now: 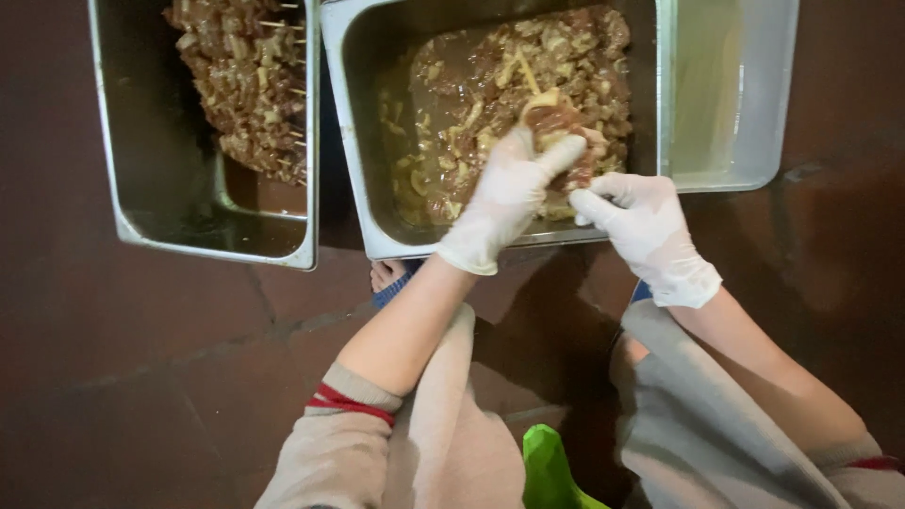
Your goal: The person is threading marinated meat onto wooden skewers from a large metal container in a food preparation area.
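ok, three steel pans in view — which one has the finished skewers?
The left pan: skewered meat on wooden sticks is stacked in it. The middle pan, under both gloved hands, holds loose marinated meat; the right pan has no meat.

Three steel pans sit on the floor: one pan with skewered meat [141, 179], one pan of marinated meat pieces [363, 141] and one nearly bare pan [745, 113]. Two gloved hands show, the left hand [504, 193] and the right hand [646, 226]. One green object [547, 471] lies below.
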